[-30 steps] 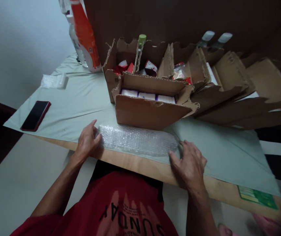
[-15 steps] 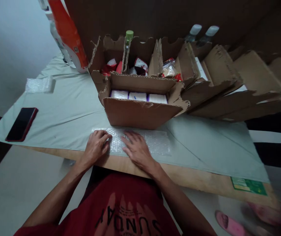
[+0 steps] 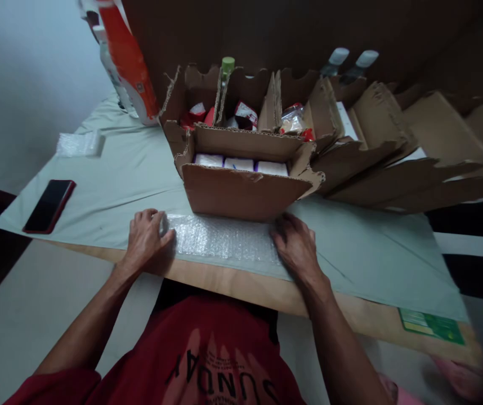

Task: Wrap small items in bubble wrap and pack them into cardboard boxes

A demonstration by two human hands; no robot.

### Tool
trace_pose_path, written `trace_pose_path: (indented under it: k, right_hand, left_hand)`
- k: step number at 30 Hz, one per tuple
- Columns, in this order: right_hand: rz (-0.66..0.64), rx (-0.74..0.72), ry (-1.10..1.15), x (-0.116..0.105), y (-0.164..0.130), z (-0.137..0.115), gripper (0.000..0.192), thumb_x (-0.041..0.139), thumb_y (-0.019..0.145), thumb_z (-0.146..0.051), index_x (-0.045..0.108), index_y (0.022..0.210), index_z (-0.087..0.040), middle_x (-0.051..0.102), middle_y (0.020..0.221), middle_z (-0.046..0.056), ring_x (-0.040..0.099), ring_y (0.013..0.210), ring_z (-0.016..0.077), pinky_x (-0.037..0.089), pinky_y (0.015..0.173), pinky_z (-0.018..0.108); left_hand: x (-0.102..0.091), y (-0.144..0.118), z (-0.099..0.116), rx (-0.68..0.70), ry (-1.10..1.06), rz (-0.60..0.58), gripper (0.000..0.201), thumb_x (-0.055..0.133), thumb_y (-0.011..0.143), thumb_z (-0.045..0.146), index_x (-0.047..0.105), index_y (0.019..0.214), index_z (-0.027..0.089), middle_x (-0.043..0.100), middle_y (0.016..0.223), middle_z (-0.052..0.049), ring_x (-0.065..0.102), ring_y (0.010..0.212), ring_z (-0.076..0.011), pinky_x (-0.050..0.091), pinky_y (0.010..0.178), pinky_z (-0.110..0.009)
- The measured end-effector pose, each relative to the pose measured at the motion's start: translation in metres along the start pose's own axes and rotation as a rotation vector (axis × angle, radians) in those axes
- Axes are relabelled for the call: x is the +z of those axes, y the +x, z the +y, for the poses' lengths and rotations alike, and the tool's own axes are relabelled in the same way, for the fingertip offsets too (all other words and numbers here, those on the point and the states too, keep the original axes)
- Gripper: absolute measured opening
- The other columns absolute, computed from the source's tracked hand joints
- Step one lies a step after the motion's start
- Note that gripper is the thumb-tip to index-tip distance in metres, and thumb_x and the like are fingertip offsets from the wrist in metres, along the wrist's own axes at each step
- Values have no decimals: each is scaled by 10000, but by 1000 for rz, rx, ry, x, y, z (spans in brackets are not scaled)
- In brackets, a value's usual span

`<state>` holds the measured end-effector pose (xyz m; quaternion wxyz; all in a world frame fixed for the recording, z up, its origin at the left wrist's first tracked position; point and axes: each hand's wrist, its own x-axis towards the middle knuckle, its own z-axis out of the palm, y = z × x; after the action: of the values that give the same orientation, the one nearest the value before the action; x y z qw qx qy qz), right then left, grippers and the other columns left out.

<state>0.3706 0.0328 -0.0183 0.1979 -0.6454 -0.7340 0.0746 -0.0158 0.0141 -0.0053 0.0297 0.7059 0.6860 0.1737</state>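
Note:
A flat strip of clear bubble wrap (image 3: 224, 239) lies along the table's front edge, just before the open cardboard box (image 3: 245, 191). My left hand (image 3: 146, 236) has its curled fingers and thumb on the strip's left end. At the opposite end, my right hand (image 3: 296, 244) grips the wrap with bent fingers, close to the box's lower right corner. Inside the box stand several white-topped packs (image 3: 239, 164) with purple edges.
Behind are cardboard bins (image 3: 245, 84) holding red packets and wrapped items. An orange bottle (image 3: 129, 62) stands back left. A phone (image 3: 49, 206) and a folded piece of bubble wrap (image 3: 79, 144) lie left on the green cloth (image 3: 110, 180). A green card (image 3: 431, 325) is at front right.
My right hand has slid right, from the middle of the strip to its right end. My left hand has moved slightly left to the other end. The view has shifted a little.

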Motion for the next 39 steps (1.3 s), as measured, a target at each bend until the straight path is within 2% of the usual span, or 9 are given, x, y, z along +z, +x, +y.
trace_pose_path:
  k: [5,9,16,19,22,27,33,36,39]
  right_hand:
    - [1,4,67,-10,-10,-2,200,522,878,-324,673,830,-201,747,1094,140,658,1028,308,454,912,459]
    - [-109,59,168,-26,-37,-9,184,533,924,-343,659,914,-209,733,845,59,672,787,234,484,772,370]
    - [-26,-216,-28,-8,-75,-39,252,541,984,-364,686,1062,-173,683,1324,187,643,1175,350,503,896,475]
    - [-22,-212,33,-4,-85,-60,191,509,996,-286,660,913,-201,746,1167,144,702,1036,304,530,830,427]
    - [-92,-202,206,1,-92,-86,192,541,986,-249,672,1121,-210,783,1032,85,735,865,242,561,763,360]
    - [-231,-262,561,23,-88,-131,526,534,969,-184,534,1493,-232,752,1267,68,743,1060,218,586,905,324]
    - [-466,-104,806,25,-60,-157,379,537,965,-224,728,1290,-260,759,1226,61,713,1108,223,542,972,348]
    - [-553,-3,954,19,-55,-158,278,567,951,-276,797,1103,-237,775,1071,63,714,977,213,539,868,327]
    - [-636,191,1152,15,-55,-157,261,634,935,-398,794,1052,-228,755,944,46,669,811,182,513,717,291]
  left_hand:
    - [-1,-7,9,-143,-70,-60,134,654,780,266,673,898,206,675,1139,-144,572,1094,-358,479,956,-503]
    - [-11,-9,9,-195,-129,-102,82,571,780,218,632,835,223,693,870,-58,629,856,-260,496,801,-384]
    - [-32,-6,-13,-266,-320,-205,525,555,803,292,597,1316,189,636,751,20,559,638,-168,450,671,-293]
    - [-38,2,-21,-233,-330,-231,574,535,803,272,577,1367,170,652,765,8,578,655,-171,466,682,-289]
    - [-50,15,-34,-177,-218,-237,580,526,817,249,573,1390,172,706,817,-19,623,673,-191,482,694,-298]
    - [-71,63,-46,-80,171,-158,503,470,863,151,630,1340,137,775,963,-132,718,889,-313,497,865,-426]
    - [-58,124,-24,68,77,54,705,604,850,181,435,1530,103,540,1487,-245,491,1371,-407,358,1127,-590]
    - [-54,90,-27,174,-200,55,648,612,873,222,481,1504,162,498,1548,-189,441,1431,-370,336,1181,-595]
    - [-65,13,-34,273,-607,-162,513,608,954,424,570,1438,260,562,1513,-127,484,1433,-334,377,1194,-553]
